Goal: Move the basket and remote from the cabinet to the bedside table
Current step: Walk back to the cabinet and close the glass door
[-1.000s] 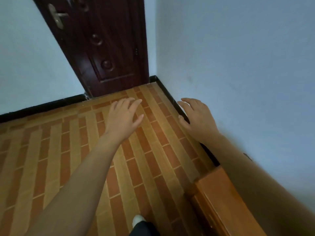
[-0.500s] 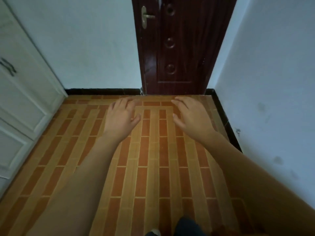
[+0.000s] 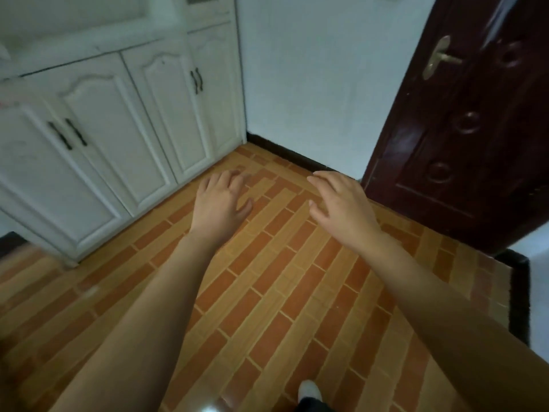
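Both hands are out front, palms down over the brick floor [image 3: 267, 292]. Left hand [image 3: 221, 205] and right hand [image 3: 344, 209] are empty, fingers loosely spread. White cabinet [image 3: 118, 129] sits off to the left.

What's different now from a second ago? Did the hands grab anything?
The view swung left: the dark door slid from the left of the picture to the right edge, the white cabinet came into sight, and the wooden furniture corner dropped out. Nothing was grabbed. The left hand and right hand stayed open and empty, held out above the tiled floor.
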